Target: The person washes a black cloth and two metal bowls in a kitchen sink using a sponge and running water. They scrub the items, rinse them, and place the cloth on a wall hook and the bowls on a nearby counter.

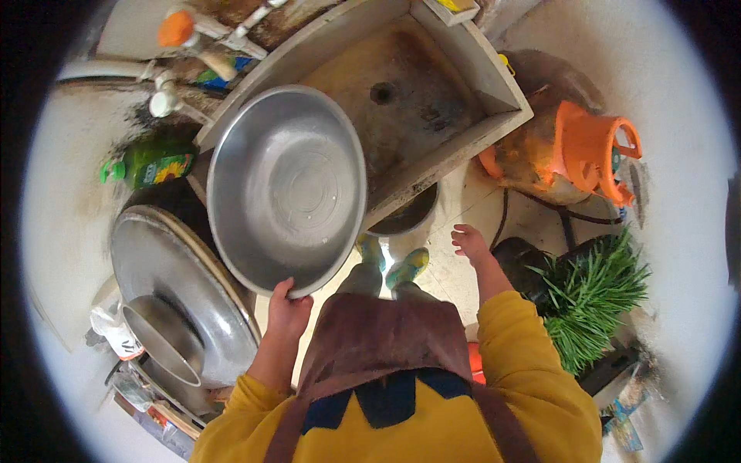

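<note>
My left hand (289, 309) grips the near rim of a large round metal basin (289, 191), thumb over the edge. The basin is tilted, its inside facing me, and holds only a few drops. It overlaps the left side of a stone or concrete sink (428, 87) with a dark drain hole. My right hand (470, 242) is held out over the floor to the right of the basin, fingers apart, holding nothing. Below the sink's front edge stands a dark round vessel (408, 214), partly hidden.
At the left are a green detergent bottle (159, 164), a big metal lid (173, 260) and a metal bowl (165, 341). White pipes (226, 37) run at the upper left. On the right, an orange gas cylinder (550, 153) and a bunch of green leafy stalks (596, 307).
</note>
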Action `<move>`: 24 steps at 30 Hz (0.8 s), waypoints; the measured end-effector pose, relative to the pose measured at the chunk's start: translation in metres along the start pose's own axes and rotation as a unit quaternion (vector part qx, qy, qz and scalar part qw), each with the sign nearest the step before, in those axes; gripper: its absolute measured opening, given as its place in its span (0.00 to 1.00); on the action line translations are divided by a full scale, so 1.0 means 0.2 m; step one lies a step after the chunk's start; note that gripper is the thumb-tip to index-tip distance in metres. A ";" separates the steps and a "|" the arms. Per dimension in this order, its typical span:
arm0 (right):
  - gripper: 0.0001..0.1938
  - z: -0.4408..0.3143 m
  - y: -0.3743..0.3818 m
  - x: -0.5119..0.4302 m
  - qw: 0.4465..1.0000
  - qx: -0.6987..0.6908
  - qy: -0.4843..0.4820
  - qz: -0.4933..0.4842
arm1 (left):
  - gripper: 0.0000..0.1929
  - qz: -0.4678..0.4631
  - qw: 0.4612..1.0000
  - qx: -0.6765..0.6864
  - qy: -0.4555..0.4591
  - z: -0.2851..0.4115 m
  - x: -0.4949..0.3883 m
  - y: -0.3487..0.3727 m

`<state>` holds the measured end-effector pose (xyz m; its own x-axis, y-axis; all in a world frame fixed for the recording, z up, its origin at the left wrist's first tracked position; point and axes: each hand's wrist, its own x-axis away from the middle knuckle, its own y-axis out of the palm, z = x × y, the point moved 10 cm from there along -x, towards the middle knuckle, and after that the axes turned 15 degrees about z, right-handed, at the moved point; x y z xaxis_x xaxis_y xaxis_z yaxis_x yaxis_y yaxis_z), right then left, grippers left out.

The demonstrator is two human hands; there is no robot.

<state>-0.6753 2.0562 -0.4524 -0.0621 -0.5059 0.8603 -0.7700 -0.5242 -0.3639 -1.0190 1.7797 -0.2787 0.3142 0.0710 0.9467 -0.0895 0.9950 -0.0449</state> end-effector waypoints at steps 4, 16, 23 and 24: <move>0.25 0.37 0.14 -0.44 0.998 -0.022 -0.013 0.050 | 0.08 -0.063 0.997 -0.017 -0.034 -0.06 0.02 0.04; 0.40 0.97 0.70 -1.20 0.980 -0.087 0.012 0.178 | 0.18 0.000 0.992 -0.087 0.088 -0.01 -0.13 -0.04; 0.26 0.76 0.78 -1.12 0.976 -0.155 0.077 0.129 | 0.18 0.013 0.990 -0.091 0.102 0.03 -0.14 -0.07; 0.25 0.70 0.80 -1.12 0.980 -0.165 0.058 0.094 | 0.19 -0.005 0.992 -0.084 0.094 0.02 -0.14 -0.05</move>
<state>-0.6959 1.9893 -0.7531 -0.2799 -0.4813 0.8307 -0.9003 -0.1689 -0.4012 -1.0310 1.7673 -0.3035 0.4870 0.0566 0.8715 0.0693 0.9922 -0.1032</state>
